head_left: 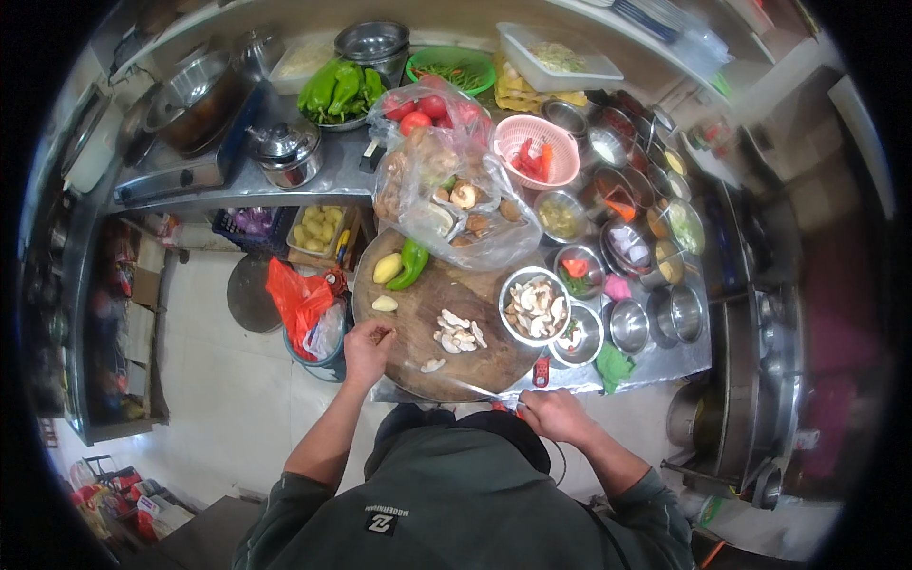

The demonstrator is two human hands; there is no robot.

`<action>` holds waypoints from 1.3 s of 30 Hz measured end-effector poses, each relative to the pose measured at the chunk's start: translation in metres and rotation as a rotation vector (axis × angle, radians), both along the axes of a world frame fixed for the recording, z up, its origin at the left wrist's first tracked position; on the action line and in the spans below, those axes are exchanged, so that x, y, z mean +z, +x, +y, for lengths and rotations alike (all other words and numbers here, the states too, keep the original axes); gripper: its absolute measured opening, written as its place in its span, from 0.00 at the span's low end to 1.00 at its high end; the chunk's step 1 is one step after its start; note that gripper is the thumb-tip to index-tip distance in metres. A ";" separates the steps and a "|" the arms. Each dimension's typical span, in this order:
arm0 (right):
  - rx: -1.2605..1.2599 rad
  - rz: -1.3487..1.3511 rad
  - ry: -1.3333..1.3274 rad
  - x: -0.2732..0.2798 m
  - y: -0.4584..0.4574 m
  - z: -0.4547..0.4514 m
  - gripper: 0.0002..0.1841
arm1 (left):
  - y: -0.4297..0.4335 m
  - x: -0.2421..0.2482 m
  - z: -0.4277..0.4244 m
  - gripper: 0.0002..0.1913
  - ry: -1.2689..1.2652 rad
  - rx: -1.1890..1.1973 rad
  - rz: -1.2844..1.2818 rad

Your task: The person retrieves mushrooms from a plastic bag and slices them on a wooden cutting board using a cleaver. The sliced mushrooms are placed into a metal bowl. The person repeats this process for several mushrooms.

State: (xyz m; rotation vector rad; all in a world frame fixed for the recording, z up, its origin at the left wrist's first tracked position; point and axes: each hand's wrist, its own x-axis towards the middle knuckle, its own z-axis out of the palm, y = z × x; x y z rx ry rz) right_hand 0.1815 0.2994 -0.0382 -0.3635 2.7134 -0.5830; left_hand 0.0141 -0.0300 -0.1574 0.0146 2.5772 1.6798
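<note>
At the left rim of a round wooden chopping board (484,292), my left hand (366,355) pinches a small brown scrap (380,334), perhaps a mushroom trimming. My right hand (554,415) grips a knife by its handle. The knife blade (470,385) lies low across the board's near edge, seen almost edge-on. Between the hands sits a small heap of sliced mushrooms (459,333), with one loose slice (432,365) nearer me. Farther back on the board are a peeled potato (387,268), a smaller pale piece (385,303) and a green pepper (410,267).
A steel bowl of sliced mushrooms (534,308) overlaps the board's right edge. Behind the board spreads a clear plastic bag of mushrooms (456,206). A bin with a red bag (299,299) stands left, below the board. Several seasoning bowls crowd the right, near a green cloth (614,366).
</note>
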 end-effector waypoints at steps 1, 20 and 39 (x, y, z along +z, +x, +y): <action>0.068 0.001 0.033 -0.001 -0.002 0.002 0.10 | -0.002 0.001 -0.002 0.06 -0.068 -0.060 0.113; -0.402 -0.026 -0.192 -0.015 0.023 0.008 0.12 | -0.024 0.031 0.019 0.11 -0.043 -0.117 0.124; -0.621 0.120 0.063 -0.011 0.041 -0.009 0.10 | -0.012 0.006 0.119 0.31 -0.500 -0.498 0.488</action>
